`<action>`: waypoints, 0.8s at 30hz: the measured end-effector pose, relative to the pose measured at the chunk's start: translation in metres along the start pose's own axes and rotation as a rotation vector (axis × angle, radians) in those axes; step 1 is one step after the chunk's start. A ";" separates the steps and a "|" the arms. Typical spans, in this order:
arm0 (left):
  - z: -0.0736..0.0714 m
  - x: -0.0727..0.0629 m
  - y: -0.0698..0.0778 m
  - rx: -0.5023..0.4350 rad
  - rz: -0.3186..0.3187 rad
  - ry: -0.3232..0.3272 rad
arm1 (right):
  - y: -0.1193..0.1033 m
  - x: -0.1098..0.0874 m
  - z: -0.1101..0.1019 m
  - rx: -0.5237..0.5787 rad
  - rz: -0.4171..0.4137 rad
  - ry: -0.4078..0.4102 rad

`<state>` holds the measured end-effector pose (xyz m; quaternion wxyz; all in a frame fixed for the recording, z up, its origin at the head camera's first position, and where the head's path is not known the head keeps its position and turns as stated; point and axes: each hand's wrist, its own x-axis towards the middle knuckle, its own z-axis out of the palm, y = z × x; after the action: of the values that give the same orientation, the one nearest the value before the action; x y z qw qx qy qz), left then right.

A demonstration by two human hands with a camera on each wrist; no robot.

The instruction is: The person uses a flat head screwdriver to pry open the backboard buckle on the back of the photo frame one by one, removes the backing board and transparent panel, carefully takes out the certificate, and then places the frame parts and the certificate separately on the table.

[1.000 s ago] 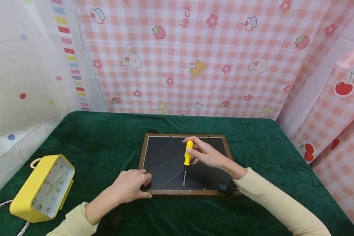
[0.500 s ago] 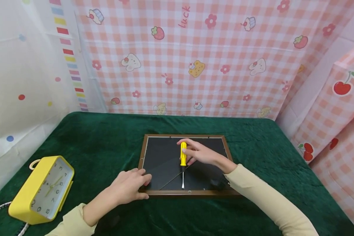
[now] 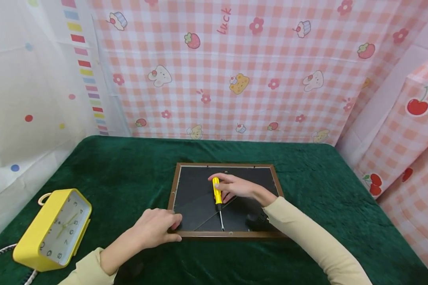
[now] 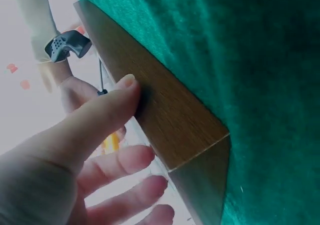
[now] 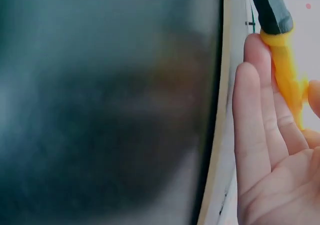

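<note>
A brown wooden picture frame (image 3: 207, 234) lies face down, its black backing board (image 3: 194, 190) showing. My left hand (image 3: 156, 226) holds its near left corner; in the left wrist view the thumb (image 4: 117, 97) presses the outer side and the fingers reach over the inner side. My right hand (image 3: 239, 187), above the board, grips the yellow handle of a flat-tipped screwdriver (image 3: 216, 190). The handle leans left, and the metal tip sits at the inner edge of the near frame side. Whether it touches a fastener there is too small to tell.
A yellow alarm clock (image 3: 35, 229) stands at the left, with a braided cord (image 3: 0, 252) beside it. Dark green cloth (image 3: 128, 166) covers the table. A pink checked curtain (image 3: 214, 79) hangs behind.
My right hand has moved left and slightly nearer, bringing the screwdriver tip to the near frame edge. Its handle now tilts left. The left hand stays at the corner.
</note>
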<state>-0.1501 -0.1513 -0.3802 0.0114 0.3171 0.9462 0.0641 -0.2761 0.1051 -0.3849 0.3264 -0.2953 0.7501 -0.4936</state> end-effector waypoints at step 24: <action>0.007 0.016 0.007 0.009 0.013 -0.098 | -0.012 -0.023 0.007 -0.053 -0.101 0.079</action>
<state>-0.1580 -0.1354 -0.3858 0.0558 0.3263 0.9426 0.0441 -0.2553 0.1146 -0.3716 0.2632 -0.3216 0.7593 -0.5007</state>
